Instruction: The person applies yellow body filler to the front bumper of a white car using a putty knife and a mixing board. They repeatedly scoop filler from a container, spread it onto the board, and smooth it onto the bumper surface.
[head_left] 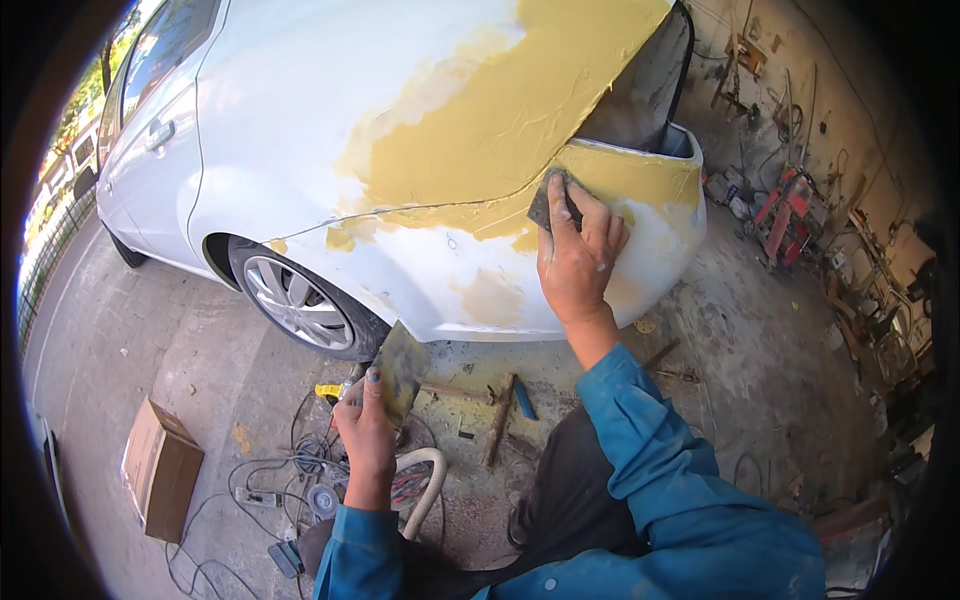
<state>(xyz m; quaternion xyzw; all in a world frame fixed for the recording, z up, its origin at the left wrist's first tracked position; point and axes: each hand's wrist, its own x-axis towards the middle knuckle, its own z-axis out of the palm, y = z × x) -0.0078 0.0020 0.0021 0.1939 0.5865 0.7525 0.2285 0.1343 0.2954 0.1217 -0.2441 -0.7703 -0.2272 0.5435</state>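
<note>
My right hand (pixel 580 240) pinches a small dark putty spreader (pixel 545 203) against the rear corner of a white car (pixel 290 120). Its edge rests where the yellow body filler (pixel 470 140) meets the panel seam beside the bumper (pixel 620 270). The filler covers much of the rear panel and runs onto the bumper top, with thinner patches lower down. Lower left, in front of the rear wheel (pixel 300 300), my left hand (pixel 367 432) grips a flat, smeared putty board (pixel 402 368), thumb on top. The fingers beneath the board are partly hidden.
A cardboard box (pixel 160 470) stands on the concrete floor at left. Tangled cables, a round sander-like tool (pixel 323 500) and a pale hose (pixel 432 480) lie near my knees. A wooden stick (pixel 499 418) lies under the bumper. Clutter and a red jack-like tool (pixel 785 215) line the right wall.
</note>
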